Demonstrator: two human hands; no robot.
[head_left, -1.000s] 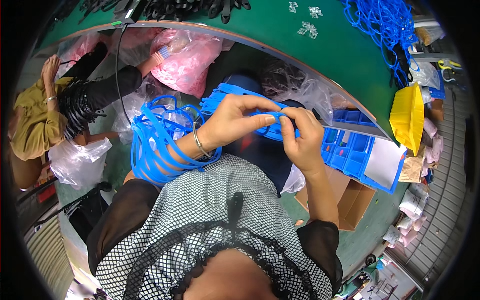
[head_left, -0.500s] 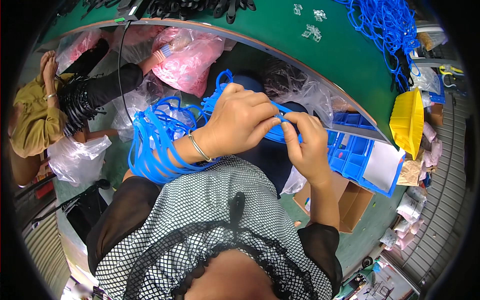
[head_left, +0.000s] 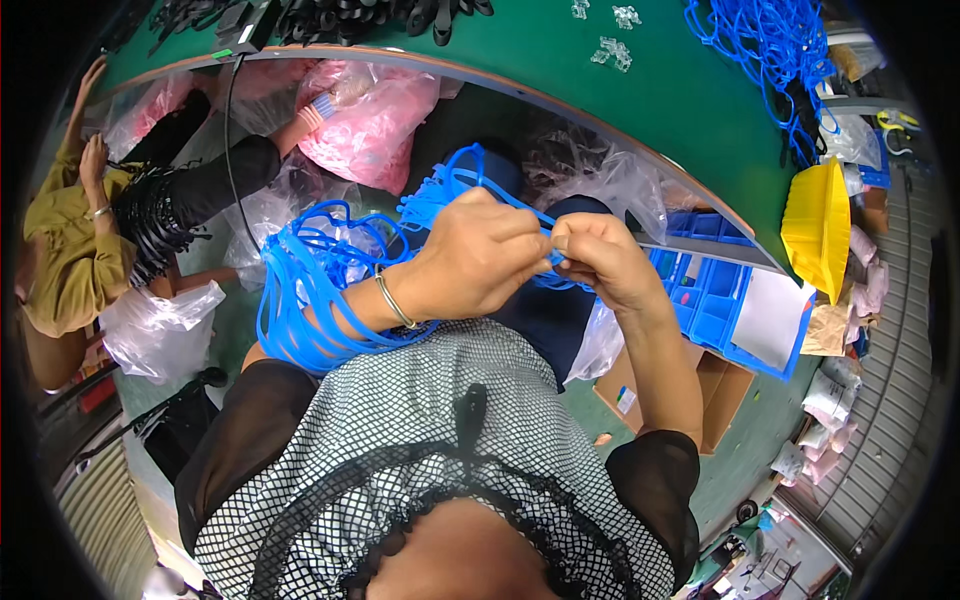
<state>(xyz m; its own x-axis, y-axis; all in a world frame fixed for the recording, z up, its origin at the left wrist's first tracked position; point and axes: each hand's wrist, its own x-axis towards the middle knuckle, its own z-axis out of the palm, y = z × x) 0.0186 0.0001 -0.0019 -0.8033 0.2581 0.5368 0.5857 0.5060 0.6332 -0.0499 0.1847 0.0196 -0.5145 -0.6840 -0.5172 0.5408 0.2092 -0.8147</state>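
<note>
My left hand (head_left: 485, 255) is closed on a thin blue cord (head_left: 512, 203) above my lap, its wrist wearing a metal bangle. Right beside it, my right hand (head_left: 604, 258) pinches the cord between thumb and curled fingers; the pinched spot itself is mostly hidden. The fingertips of both hands nearly meet. A thick hank of flat blue cords (head_left: 300, 300) hangs looped around my left forearm. More blue cords (head_left: 430, 195) lie bunched on my lap just beyond the left hand.
A green table (head_left: 600, 110) curves across the front, bearing small clear plastic pieces (head_left: 612, 54), black straps (head_left: 350, 18) and tangled blue cords (head_left: 770, 60). A yellow bin (head_left: 815, 230) sits at its right edge. Below are blue trays (head_left: 715, 300) and a cardboard box (head_left: 725, 395). A co-worker (head_left: 85, 240) sits left.
My right hand has turned and its fingers have curled in tighter, with the forearm shifting slightly right. My left hand stays nearly in place. The co-worker has raised one hand toward the table.
</note>
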